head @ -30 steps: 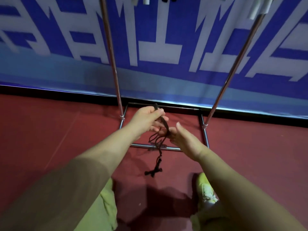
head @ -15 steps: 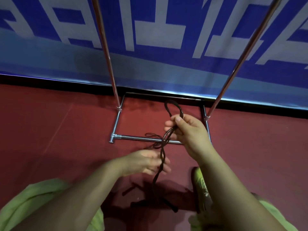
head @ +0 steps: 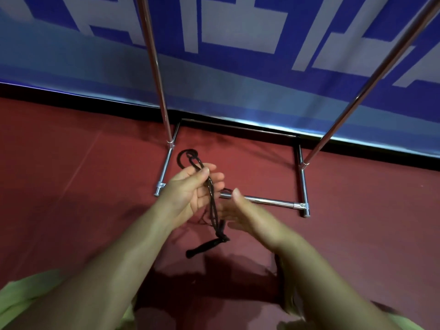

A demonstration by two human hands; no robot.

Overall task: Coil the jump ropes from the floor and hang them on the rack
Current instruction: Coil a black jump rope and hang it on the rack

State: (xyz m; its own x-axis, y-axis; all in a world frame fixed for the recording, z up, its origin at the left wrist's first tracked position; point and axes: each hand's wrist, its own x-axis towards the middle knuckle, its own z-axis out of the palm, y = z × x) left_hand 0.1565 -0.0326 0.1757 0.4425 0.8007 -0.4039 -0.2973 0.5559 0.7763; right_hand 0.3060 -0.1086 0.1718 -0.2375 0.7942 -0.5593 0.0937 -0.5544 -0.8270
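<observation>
Here: left hand (head: pixel 190 189) pinching thin black braided jump rope (head: pixel 212 201); right hand (head: pixel 247 215) released, flat alongside. Risk: loose coil unravelling if pinch slackens.

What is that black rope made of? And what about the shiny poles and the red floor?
The jump rope looks like braided cord, matte and soft, since it bends into limp loops; it could be nylon or cotton. The rack looks like polished metal, probably chrome-plated steel, because it shines with bright highlights. The floor looks like dull red rubber or vinyl sports flooring, smooth with faint seam lines, though I can't be sure.
</observation>
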